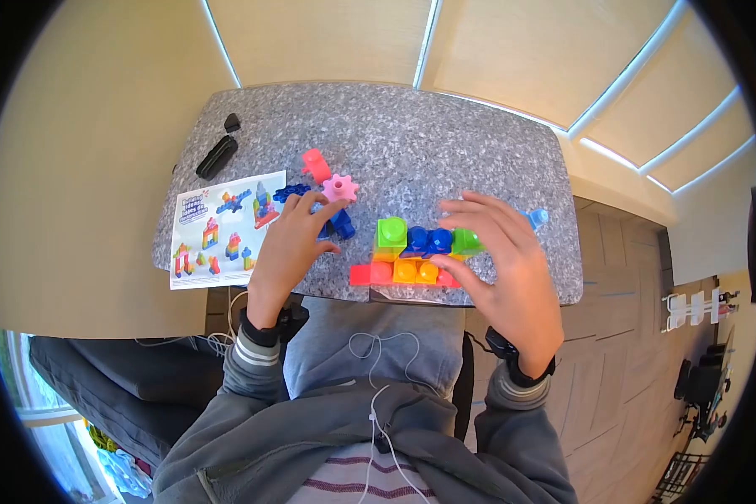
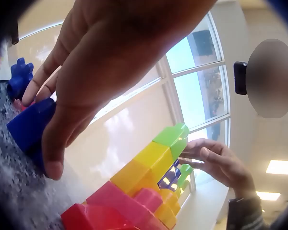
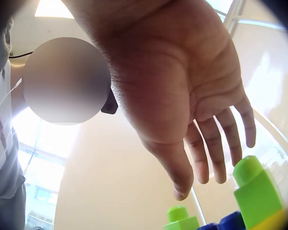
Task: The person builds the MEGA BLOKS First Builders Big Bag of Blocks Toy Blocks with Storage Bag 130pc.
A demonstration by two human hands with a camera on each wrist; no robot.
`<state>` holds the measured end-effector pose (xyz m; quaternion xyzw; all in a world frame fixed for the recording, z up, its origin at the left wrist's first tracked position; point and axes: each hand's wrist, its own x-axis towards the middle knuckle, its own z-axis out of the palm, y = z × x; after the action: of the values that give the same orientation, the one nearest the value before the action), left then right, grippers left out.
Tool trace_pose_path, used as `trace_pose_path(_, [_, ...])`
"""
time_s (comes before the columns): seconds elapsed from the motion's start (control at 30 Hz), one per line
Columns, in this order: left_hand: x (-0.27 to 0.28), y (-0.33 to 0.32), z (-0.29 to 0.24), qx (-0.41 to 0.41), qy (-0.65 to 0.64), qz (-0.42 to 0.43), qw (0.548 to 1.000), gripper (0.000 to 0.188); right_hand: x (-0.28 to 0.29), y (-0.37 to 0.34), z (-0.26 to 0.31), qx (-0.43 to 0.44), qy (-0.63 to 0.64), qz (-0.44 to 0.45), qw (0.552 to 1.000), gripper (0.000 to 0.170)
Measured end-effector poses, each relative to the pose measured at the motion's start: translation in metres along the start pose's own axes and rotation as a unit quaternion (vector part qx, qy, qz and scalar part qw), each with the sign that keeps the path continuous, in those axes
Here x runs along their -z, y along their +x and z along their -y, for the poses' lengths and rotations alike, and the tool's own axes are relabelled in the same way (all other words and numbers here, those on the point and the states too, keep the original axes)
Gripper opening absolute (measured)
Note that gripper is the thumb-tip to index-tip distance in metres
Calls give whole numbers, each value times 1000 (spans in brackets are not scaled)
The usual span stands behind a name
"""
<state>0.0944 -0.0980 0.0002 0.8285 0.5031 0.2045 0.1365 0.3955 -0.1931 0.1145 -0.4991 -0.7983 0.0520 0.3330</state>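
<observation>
Surface [image 1: 479, 147], speckled grey with rounded corners, extending well beyond both hands toward its far edge. A block structure [image 1: 391, 238] lies along the near edge, its lower row just beside the rim. The left hand [image 1: 287, 239] has thumb and fingers apart about a loose blue block [image 1: 342, 224], left of the structure; whether they touch it cannot be told. The right hand [image 1: 512, 269], digits apart and holding nothing, hangs at the structure's right end. A pink gear [image 1: 341, 188], coral block [image 1: 316, 165] and dark-blue gear [image 1: 291, 193] bound the left hand's far side; a printed sheet [image 1: 218, 227] lies to its left. A light-blue piece [image 1: 537, 219] sits near the right edge, past the right hand.
</observation>
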Motion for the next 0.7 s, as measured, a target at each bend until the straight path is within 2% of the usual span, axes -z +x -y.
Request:
trace_pose_path(0.07, [-10, 4, 2, -38, 9, 2, 999, 61, 5, -2, -1, -7, -8, -5, 1000, 38])
trace_pose_path(0.2, [-24, 8, 5, -57, 43, -12, 997, 52, 15, -4, 5, -3, -23, -32, 999, 35])
trace_pose_path(0.3, [-2, 7, -5, -34, 1, -83, 996, 41, 22, -6, 10, 11, 15, -71, 997, 37])
trace_pose_path(0.33, [8, 5, -10, -36, 0, -80, 996, 41, 23, -6, 12, 6, 14, -71, 997, 37])
trace_pose_path(0.4, [31, 3, -18, -44, -19, -138, 989, 41, 23, -3, 19, 14, 18, -82, 996, 44])
trace_pose_path(0.47, [63, -5, -49, -27, -55, -154, 986, 45, 16, 4, 34, 24, 45, -83, 995, 48])
trace_pose_path(0.53, [90, -14, -76, -25, -178, -185, 966, 55, 6, 9, 44, 33, 72, -82, 993, 52])
trace_pose_path(0.57, [98, -17, -87, -26, -178, -183, 966, 55, -1, 12, 45, 73, 92, -84, 989, 53])
trace_pose_path(0.6, [105, -19, -99, -80, -160, -171, 969, 60, -6, 12, 43, 114, 112, -86, 983, 54])
trace_pose_path(0.63, [108, -19, -108, -134, -142, -158, 968, 65, -8, 9, 41, 115, 114, -87, 983, 54])
trace_pose_path(0.7, [109, -15, -123, -137, -160, -151, 966, 63, -10, 3, 35, 101, 113, -125, 981, 48])
